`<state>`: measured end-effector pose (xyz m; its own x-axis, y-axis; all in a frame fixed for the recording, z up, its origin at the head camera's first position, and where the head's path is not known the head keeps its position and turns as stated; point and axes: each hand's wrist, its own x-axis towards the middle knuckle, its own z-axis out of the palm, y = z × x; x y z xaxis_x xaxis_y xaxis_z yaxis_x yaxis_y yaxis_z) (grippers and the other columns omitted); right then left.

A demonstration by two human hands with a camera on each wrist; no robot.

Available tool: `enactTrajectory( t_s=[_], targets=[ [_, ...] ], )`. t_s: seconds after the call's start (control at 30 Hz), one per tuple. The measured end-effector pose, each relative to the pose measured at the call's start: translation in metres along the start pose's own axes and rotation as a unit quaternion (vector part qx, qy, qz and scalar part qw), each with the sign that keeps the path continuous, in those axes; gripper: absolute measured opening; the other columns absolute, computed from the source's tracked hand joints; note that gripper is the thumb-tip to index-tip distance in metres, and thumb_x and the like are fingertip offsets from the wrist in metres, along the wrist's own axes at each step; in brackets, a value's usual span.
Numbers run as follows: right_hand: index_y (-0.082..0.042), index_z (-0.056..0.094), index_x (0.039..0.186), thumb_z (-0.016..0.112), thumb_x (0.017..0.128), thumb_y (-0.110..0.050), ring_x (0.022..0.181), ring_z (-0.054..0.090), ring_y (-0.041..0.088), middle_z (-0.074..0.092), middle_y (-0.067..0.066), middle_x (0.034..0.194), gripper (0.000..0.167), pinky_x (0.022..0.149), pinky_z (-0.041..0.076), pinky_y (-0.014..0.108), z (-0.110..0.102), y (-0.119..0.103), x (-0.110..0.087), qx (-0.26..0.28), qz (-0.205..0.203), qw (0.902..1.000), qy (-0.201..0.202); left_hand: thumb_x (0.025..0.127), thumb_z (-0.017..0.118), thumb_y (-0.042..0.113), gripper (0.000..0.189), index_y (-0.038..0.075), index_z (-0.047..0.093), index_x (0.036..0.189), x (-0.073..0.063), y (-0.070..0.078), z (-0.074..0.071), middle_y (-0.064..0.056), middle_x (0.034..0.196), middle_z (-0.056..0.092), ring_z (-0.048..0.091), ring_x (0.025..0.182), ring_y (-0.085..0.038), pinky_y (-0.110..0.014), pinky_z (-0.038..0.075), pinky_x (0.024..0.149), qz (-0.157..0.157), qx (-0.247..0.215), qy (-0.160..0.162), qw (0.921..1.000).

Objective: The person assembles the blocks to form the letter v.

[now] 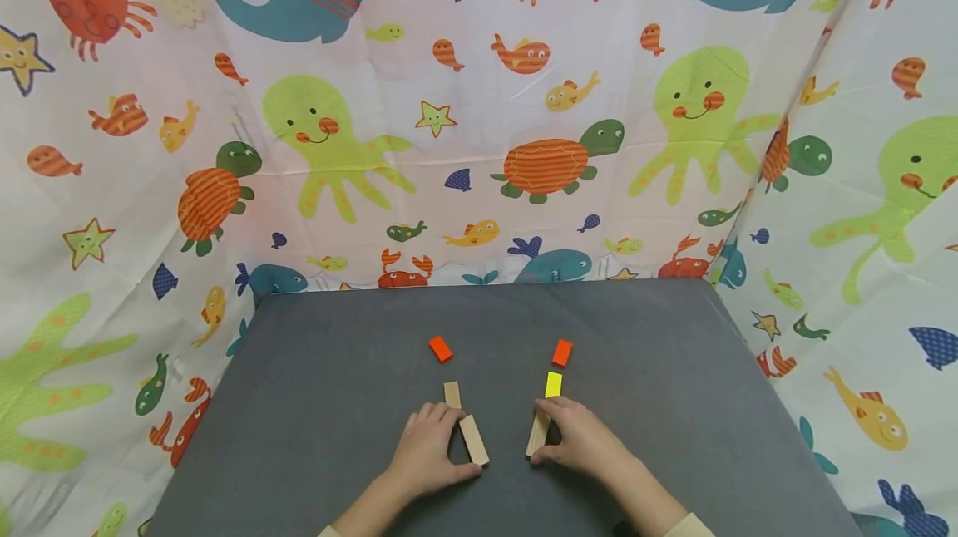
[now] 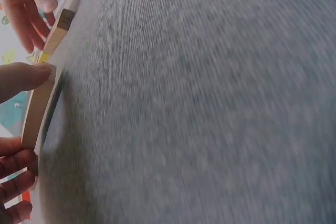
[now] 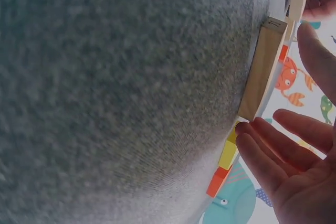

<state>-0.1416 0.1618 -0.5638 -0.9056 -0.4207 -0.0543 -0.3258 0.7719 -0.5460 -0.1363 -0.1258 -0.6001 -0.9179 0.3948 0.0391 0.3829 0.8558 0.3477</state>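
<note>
My left hand point(image 1: 425, 447) pinches a plain wooden block point(image 1: 474, 440) lengthwise, thumb at its near end and index finger at its far end. A second wooden block point(image 1: 452, 394) lies just beyond it. My right hand point(image 1: 584, 440) is beside another wooden block point(image 1: 538, 434), its fingers straight and spread. In the right wrist view, the fingertips point(image 3: 247, 129) are close to that block's far end, and the thumb stands apart from it. Past this block lies a yellow block point(image 1: 554, 384). Whether the left block is raised off the table, I cannot tell.
Two orange blocks lie farther back, the left orange block point(image 1: 441, 349) tilted and the right orange block point(image 1: 562, 352) beyond the yellow one. The grey table point(image 1: 337, 371) ends at a curtain point(image 1: 449, 163) printed with sea animals, which hangs at the back and sides.
</note>
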Motion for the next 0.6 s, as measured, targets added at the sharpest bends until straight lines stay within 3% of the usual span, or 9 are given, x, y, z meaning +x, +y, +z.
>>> enactTrajectory(
  t_s=[0.3,0.6],
  targets=[
    [0.001,0.062,0.133,0.095,0.064,-0.036,0.117,0.062,0.038,0.062,0.02,0.13,0.084,0.099,0.049,0.054,0.004,-0.003,-0.001,0.008,0.019,0.9998,-0.001,0.07,0.083,0.059,0.075,0.011,0.062,0.124,0.007,0.013,0.006,-0.002,0.114,0.057,0.053,0.109,-0.023,-0.05,0.045,0.096,-0.009,-0.082,-0.011,0.9966],
    [0.0,0.063,0.133,0.095,0.064,-0.039,0.114,0.061,0.033,0.061,0.015,0.126,0.085,0.095,0.051,0.051,0.009,-0.002,0.0,-0.007,0.023,0.9997,-0.008,0.071,0.085,0.057,0.077,0.01,0.06,0.127,0.014,0.019,0.015,-0.002,0.114,0.057,0.055,0.108,-0.023,-0.047,0.049,0.094,-0.028,-0.084,0.011,0.996]
  ],
)
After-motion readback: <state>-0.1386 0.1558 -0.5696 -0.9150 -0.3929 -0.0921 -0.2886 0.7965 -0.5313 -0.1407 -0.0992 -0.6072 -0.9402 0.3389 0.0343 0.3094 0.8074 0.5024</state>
